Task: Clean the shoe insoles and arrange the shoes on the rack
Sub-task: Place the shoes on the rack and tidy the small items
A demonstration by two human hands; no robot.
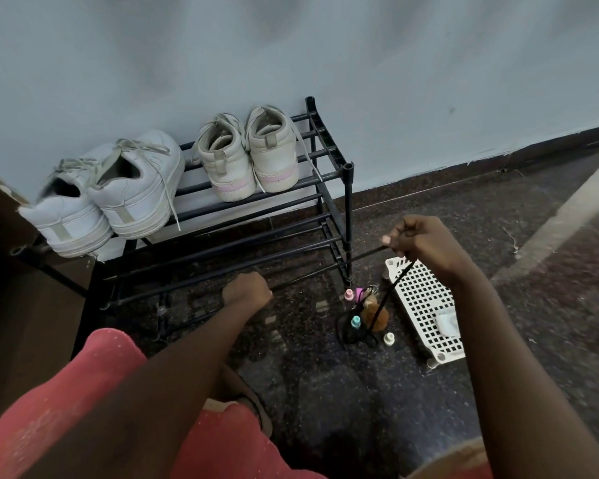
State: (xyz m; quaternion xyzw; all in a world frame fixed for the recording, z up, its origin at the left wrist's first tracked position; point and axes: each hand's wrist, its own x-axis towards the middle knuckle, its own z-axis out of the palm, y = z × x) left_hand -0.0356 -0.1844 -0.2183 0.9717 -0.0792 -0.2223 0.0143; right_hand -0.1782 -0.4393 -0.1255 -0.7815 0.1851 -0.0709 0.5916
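A black metal shoe rack [332, 174] stands against the wall. On its top shelf sit a pair of white sneakers [118, 198] at the left and a beige pair with pink stripes [246, 157] at the right, heels toward me. My right hand [426, 243] pinches a thin black cord [391, 292]. One part of the cord drops to a tangle on the floor. Another part stretches left to my left hand [246, 292], a fist in front of the rack's lowest bars that seems to grip the cord's end. No insole is visible.
On the dark stone floor right of the rack lie small bottles with pink [349, 294], teal [356, 321] and cream [389, 339] caps and a brown tuft [377, 316]. Beside them lies a white perforated tray [426, 305] carrying a white pad [447, 323]. Brown furniture [0, 264] stands at left.
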